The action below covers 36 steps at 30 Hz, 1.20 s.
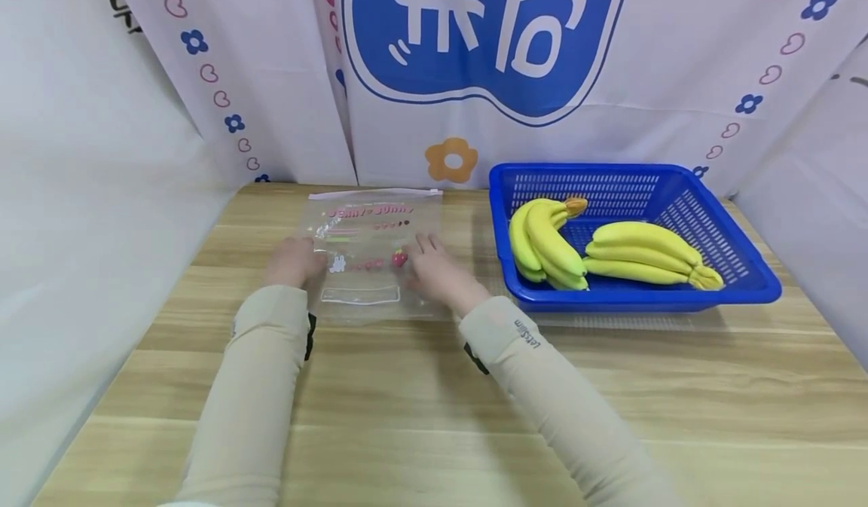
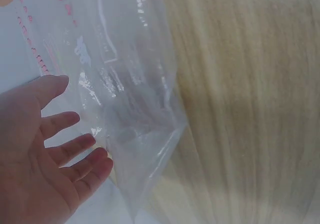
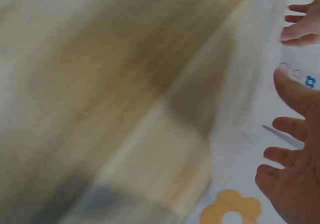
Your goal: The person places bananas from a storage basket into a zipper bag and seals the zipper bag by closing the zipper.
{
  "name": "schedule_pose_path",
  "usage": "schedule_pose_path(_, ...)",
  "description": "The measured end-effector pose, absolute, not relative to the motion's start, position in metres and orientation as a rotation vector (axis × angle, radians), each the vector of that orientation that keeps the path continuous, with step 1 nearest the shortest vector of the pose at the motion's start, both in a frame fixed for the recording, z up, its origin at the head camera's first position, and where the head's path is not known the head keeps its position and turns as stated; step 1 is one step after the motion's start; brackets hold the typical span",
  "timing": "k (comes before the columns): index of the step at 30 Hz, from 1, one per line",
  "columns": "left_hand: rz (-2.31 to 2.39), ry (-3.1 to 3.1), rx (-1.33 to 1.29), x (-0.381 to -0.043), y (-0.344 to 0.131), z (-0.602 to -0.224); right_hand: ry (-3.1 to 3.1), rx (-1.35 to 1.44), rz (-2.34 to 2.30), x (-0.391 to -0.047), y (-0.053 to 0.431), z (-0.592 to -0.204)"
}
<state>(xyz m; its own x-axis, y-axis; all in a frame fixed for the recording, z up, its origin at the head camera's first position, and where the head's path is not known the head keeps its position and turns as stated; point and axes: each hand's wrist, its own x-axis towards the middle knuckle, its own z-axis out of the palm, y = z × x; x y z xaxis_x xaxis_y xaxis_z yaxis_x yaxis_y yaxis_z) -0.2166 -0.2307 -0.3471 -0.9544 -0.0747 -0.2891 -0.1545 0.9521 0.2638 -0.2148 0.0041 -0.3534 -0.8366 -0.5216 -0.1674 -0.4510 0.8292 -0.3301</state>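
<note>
A clear zip bag printed with red lettering, strawberries and a white bunny lies flat on the wooden table, its zip edge toward the back. My left hand is at the bag's left side; in the left wrist view the fingers are spread and relaxed beside the plastic. On the bag's right side is my right hand, fingers extended over its edge. The right wrist view shows that hand's fingers apart, with nothing held. Whether the fingertips touch the plastic I cannot tell.
To the right stands a blue plastic basket with one bunch of yellow bananas at its left and another bunch at its right. Behind the table hangs a white printed cloth. Bare wood shows in front of the bag.
</note>
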Motion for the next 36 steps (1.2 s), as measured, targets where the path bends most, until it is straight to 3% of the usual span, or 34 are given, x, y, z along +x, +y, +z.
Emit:
schedule_pose_path(7,0.389,2.790,-0.118,-0.217,-0.229,-0.349,2.724,-0.711,-0.427,-0.214,0.006,-0.369)
schedule_pose_path(19,0.426,2.704,-0.123,-0.217,-0.226,-0.358,2.734,-0.877,-0.242,-0.211,0.006,-0.382)
schedule_pose_path(36,0.447,2.717,-0.012,-0.221,-0.226,-0.363,2.706,-0.819,-0.174,-0.203,0.003,-0.377)
